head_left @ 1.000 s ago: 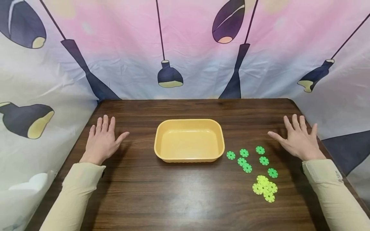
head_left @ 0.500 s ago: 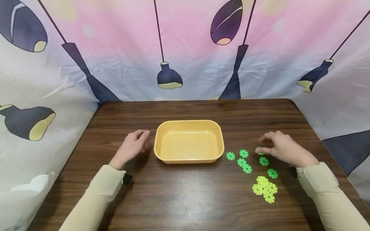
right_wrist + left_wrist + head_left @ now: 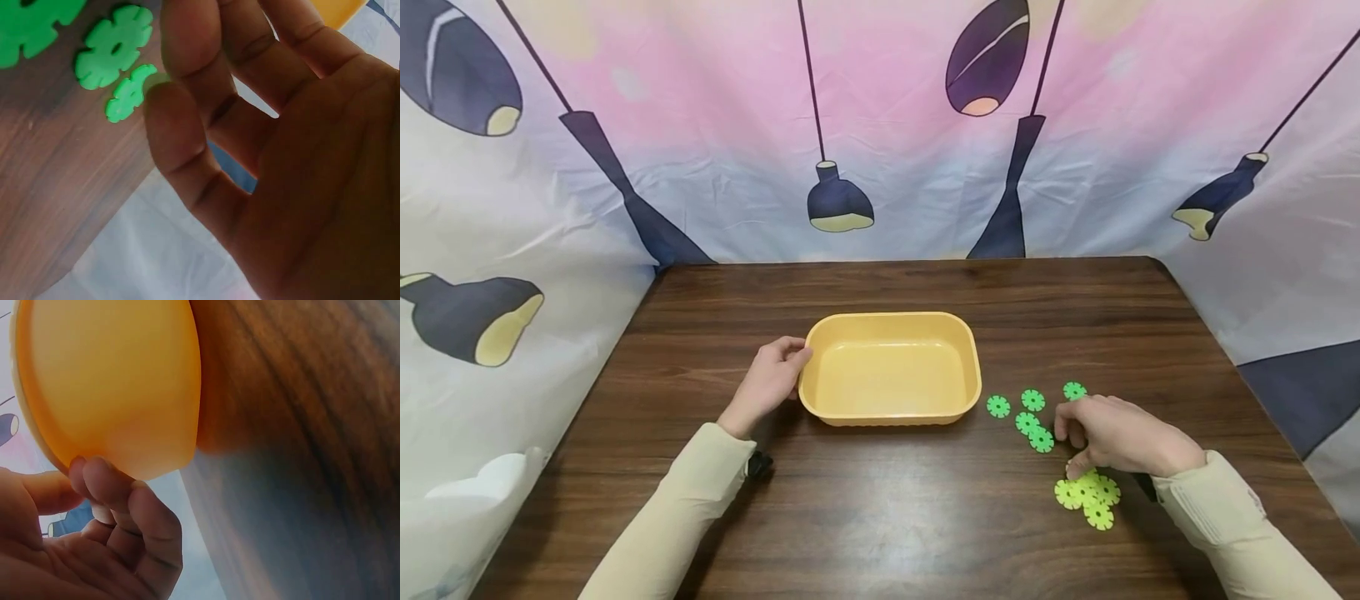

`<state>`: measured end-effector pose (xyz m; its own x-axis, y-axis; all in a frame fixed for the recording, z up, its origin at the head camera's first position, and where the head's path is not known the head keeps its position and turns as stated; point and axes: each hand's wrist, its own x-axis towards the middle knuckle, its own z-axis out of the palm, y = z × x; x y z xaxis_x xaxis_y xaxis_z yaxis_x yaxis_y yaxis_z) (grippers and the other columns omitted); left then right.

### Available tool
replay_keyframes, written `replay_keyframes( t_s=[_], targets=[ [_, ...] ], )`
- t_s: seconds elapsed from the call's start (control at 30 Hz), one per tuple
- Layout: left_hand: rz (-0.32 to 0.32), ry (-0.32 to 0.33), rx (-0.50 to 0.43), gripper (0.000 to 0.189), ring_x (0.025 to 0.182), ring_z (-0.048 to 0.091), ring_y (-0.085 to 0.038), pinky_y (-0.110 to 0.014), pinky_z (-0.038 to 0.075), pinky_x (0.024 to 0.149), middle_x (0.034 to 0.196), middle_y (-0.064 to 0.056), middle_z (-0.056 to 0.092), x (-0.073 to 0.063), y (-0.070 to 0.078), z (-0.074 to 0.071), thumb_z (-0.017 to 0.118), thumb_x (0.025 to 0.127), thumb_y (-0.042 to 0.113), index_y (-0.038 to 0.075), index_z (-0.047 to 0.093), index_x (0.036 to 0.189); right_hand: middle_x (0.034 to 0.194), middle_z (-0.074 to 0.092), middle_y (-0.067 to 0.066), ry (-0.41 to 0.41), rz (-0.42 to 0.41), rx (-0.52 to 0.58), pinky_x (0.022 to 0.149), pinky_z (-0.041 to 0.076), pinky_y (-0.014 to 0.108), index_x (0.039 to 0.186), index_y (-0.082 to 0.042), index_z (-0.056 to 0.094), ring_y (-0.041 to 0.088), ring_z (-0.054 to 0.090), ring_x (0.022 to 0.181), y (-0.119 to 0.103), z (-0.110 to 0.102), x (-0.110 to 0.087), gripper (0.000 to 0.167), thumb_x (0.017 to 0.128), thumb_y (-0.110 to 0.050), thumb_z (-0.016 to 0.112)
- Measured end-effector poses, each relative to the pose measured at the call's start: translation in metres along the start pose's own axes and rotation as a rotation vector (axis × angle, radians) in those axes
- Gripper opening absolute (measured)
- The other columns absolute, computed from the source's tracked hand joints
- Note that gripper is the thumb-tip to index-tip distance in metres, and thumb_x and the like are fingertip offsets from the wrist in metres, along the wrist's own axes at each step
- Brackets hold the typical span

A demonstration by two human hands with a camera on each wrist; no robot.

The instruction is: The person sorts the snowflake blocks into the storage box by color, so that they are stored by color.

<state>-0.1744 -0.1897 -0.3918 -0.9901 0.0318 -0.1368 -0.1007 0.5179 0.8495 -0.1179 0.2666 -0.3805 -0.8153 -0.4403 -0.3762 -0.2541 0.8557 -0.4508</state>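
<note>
Fingers of the right hand (image 3: 1126,435) are bent, thumb and index apart. I find the yellow discs (image 3: 1088,500) by that thumb's tip, contact unclear; leftward, the tray (image 3: 891,421), left end pinched by the left hand (image 3: 767,382).

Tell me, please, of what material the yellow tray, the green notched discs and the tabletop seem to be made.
Yellow tray: probably plastic, smooth, slightly glossy, with rounded corners and glints inside.
Green notched discs: likely plastic, uniformly colored, cleanly slotted.
Tabletop: wood or wood-look laminate; dark grain, slight sheen.
</note>
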Motion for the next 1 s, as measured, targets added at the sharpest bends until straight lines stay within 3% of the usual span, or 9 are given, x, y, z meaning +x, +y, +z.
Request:
replay_keyframes(
  t_s=[0.47, 1.0],
  targets=[
    [0.011, -0.020, -0.001, 0.037, 0.055, 0.057, -0.017, -0.028, 0.051, 0.047, 0.107, -0.023, 0.064, 0.0017, -0.0009, 0.0022, 0.047, 0.103, 0.019, -0.007, 0.049, 0.130, 0.072, 0.052, -0.008, 0.019, -0.008, -0.045, 0.057, 0.042, 0.028, 0.085, -0.021, 0.060, 0.009, 0.048, 0.061, 0.0031, 0.0042, -0.0056, 0.039, 0.063, -0.036, 0.088],
    [0.031, -0.027, -0.008, 0.035, 0.054, 0.057, -0.017, -0.030, 0.050, 0.047, 0.106, -0.024, 0.065, -0.0002, -0.0003, 0.0042, 0.046, 0.103, 0.015, -0.008, 0.048, 0.128, 0.067, 0.052, -0.006, 0.001, -0.001, -0.006, 0.053, 0.041, 0.026, 0.079, -0.019, 0.059, 0.009, 0.046, 0.058, 0.0071, 0.0063, -0.0055, 0.033, 0.066, -0.027, 0.088]
  ],
)
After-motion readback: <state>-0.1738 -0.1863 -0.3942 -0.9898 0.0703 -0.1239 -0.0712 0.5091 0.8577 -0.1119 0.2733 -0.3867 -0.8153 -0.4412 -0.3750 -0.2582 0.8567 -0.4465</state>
